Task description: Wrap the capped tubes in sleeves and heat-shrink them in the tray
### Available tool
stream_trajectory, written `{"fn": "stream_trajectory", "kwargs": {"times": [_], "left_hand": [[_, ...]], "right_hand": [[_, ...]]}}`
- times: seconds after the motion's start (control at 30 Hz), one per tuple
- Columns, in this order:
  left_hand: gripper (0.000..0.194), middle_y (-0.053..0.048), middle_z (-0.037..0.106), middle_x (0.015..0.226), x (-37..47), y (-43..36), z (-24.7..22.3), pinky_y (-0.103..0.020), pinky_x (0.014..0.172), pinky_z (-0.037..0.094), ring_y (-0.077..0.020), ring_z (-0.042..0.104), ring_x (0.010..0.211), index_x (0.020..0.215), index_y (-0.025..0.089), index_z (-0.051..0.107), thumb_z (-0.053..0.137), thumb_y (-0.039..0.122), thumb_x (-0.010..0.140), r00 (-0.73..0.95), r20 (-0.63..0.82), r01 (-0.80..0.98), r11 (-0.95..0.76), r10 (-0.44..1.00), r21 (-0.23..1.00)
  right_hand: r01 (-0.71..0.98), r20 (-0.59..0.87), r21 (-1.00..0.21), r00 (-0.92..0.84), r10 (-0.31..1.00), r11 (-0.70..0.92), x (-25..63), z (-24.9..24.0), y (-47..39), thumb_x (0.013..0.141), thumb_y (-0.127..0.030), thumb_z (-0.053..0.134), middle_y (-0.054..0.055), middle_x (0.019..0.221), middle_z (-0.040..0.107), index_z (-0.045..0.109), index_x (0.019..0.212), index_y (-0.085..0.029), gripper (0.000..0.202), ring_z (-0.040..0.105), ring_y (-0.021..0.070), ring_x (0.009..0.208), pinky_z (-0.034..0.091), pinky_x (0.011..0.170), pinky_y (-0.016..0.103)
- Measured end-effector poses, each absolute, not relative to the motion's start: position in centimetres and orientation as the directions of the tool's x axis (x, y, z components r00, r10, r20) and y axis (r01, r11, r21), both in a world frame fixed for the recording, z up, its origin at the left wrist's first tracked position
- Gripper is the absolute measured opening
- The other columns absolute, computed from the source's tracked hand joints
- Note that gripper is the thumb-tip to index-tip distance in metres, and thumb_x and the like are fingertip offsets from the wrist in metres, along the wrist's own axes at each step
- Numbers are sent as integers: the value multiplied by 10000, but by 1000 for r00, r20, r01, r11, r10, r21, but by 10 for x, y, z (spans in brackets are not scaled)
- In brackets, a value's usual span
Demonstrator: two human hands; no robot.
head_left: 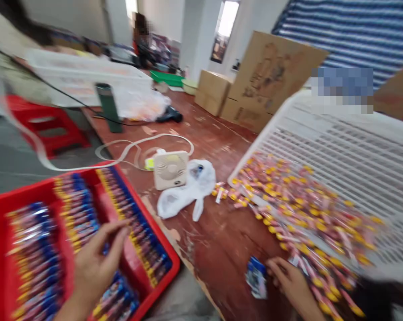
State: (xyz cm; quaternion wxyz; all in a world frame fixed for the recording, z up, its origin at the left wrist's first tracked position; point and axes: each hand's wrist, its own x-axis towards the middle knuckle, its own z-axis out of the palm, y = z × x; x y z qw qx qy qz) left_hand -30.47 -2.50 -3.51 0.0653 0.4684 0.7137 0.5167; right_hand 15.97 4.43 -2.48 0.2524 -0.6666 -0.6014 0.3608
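Two bare hands and two bare arms.
The left hand (96,261) looks big, with a thick thumb (118,248) and smooth, rounded shapes. Its wrist is bare, and so is the left arm (74,303) down to the bottom edge. The right hand (290,281) looks smaller, with thin fingers (277,273), and the right arm (309,308) is bare too. Both are blurry, so the nails are hard to see.

The mini fan (171,169) is smooth, matt plastic; the carrier bag (203,180) beside it is thin, crinkled plastic. Left of the fan, glossy film packets (39,267) fill a smooth plastic tray (175,263); beyond the fan stands a matt cardboard box (211,92).
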Motion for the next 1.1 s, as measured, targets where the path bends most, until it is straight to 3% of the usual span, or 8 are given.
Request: {"fn": "stream_trajectory", "kwargs": {"times": [0.07,0.17,0.33,0.47,0.67,0.8,0.97,1.1], "left_hand": [[201,-3,750,977,-223,-26,-30,-265,814,564,-183,708,872,1078,283,676,593,249,898,-75,424,546,-319,902,775],[259,-38,742,1098,-120,-24,-28,-300,900,555,-203,693,995,1160,258,645,590,228,908,385,389,435,-536,837,723],[389,-91,641,1310,-42,-4,-33,-455,1050,471,-265,599,1187,1281,191,571,604,191,893,618,250,472,-606,745,640],[412,-90,587,1385,-31,2,-38,-470,1057,445,-274,563,1223,1333,184,536,567,196,922,657,227,515,-648,719,561],[363,-51,629,1333,-26,-6,-45,-427,1041,418,-243,560,1183,1305,221,564,551,237,943,633,280,536,-669,722,514],[298,-29,696,1189,-29,11,-38,-373,944,466,-217,606,1040,1218,250,598,579,235,921,597,343,528,-677,725,513],[139,-76,689,931,-36,107,-17,-372,811,509,-239,616,894,923,191,642,505,171,927,280,355,810,-418,892,410],[165,-125,675,1005,-25,180,-10,-431,886,499,-268,615,986,1008,155,611,476,125,918,176,400,841,-349,899,414]], "right_hand": [[686,-215,-712,-14,977,-147,178,-25,35,890,-579,535,-25,581,602,598,689,-202,432,521,141,440,398,461,277],[721,-169,-682,14,985,-127,179,-27,34,863,-559,525,-10,579,626,609,656,-225,403,553,173,483,381,513,298],[733,-100,-670,67,993,-117,165,-29,28,780,-449,651,-16,574,628,624,654,-239,247,563,196,543,348,541,292],[714,-77,-693,66,995,-101,168,-29,25,808,-463,614,-28,536,574,616,608,-238,301,516,186,523,319,536,291],[674,-64,-738,-26,998,-30,181,-16,27,854,-487,563,-15,523,532,600,510,-235,428,486,185,545,324,566,301],[617,-30,-787,-69,997,19,190,-4,26,882,-555,517,21,645,609,673,630,-236,435,551,216,630,395,598,296],[388,-42,-920,60,997,-62,197,-11,28,833,-569,617,15,682,625,698,772,-222,361,560,229,668,436,616,298],[240,-65,-968,69,995,-80,195,-17,34,806,-568,663,21,708,661,753,823,-212,368,572,237,684,448,626,309]]}}
